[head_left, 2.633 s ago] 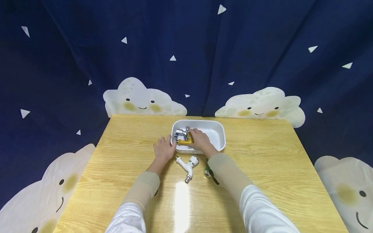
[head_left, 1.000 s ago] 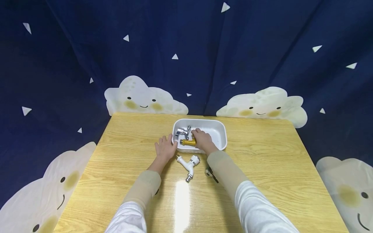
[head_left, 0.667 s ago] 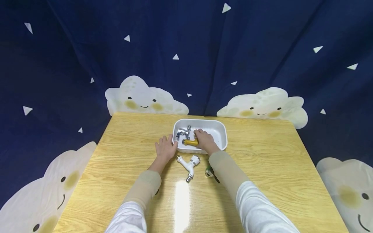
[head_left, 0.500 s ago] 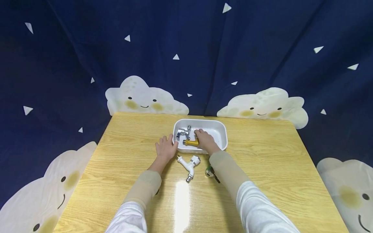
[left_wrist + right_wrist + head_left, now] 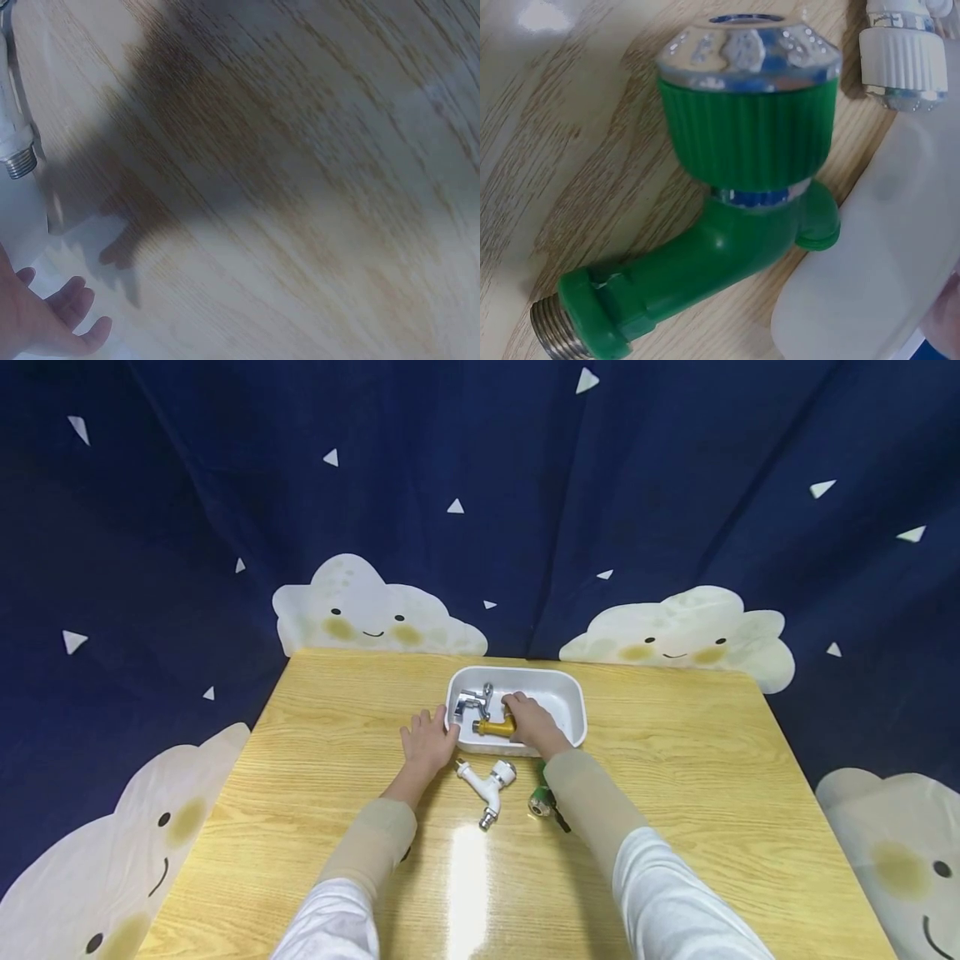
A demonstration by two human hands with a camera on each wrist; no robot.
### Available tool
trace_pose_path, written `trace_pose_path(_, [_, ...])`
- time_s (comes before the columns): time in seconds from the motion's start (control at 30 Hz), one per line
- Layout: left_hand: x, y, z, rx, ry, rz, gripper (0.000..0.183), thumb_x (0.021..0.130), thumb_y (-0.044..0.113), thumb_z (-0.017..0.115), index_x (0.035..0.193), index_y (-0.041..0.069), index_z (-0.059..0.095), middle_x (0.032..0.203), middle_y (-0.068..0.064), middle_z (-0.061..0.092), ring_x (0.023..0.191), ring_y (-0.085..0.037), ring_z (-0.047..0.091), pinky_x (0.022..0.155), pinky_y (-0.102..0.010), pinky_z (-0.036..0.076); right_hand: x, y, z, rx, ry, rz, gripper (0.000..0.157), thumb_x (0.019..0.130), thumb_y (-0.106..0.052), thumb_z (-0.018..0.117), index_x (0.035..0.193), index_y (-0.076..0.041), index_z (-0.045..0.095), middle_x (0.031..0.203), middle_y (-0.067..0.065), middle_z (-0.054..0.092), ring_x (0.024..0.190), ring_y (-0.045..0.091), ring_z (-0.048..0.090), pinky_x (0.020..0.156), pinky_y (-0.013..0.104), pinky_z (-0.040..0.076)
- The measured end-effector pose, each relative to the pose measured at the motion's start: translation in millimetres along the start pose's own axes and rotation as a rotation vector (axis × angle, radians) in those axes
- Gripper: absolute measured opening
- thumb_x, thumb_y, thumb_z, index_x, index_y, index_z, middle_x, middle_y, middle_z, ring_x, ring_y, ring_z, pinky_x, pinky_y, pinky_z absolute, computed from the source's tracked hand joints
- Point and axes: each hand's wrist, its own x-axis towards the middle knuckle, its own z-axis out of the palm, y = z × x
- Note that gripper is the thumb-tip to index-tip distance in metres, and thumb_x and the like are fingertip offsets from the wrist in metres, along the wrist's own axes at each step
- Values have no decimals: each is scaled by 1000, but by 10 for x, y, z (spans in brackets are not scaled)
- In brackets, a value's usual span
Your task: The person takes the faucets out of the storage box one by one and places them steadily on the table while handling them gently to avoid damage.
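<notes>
My right hand (image 5: 533, 720) reaches into a white tray (image 5: 573, 710) and grips a yellow tap (image 5: 495, 727) by its right end, which the fingers partly hide. The tap's threaded end points left. Beside it, in the tray's left part, lies a chrome tap (image 5: 474, 700). At the tray's left end my left hand (image 5: 427, 743) rests with fingers spread, its fingertips and thumb right at the rim. Those fingers (image 5: 75, 307) look loosely bent in the left wrist view.
A white tap (image 5: 486, 789) lies on the wooden table (image 5: 337, 710) in front of the tray. Right of it is a green tap (image 5: 727, 217) with a chrome-capped knob, partly behind my right sleeve in the head view. A dark blue curtain (image 5: 510, 527) hangs behind the table.
The right hand has shifted the yellow tap to the right inside the tray, away from the chrome tap. My left hand has kept its place at the tray's left end.
</notes>
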Motion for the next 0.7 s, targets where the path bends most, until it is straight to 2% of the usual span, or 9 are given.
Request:
trace_pose_path(0.4, [-10,-1,-8,3,-5,2,52,91,42,33,137,18,36,124,-17,45,113,-33,40,92,-54,30,-29,72,-55,44,64,-69,78,63,-11,79,132,-7,43,128,10,46,116,28,44,100,38,35])
trace_pose_path(0.7, [1,1,0,-1,-6,-6,53,90,43,31,136,19,36,121,-16,46,109,-32,41,90,-52,30,-93,98,-196,127,135,-106,75,62,-12,79,128,-5,45,124,10,46,111,28,45,96,38,38])
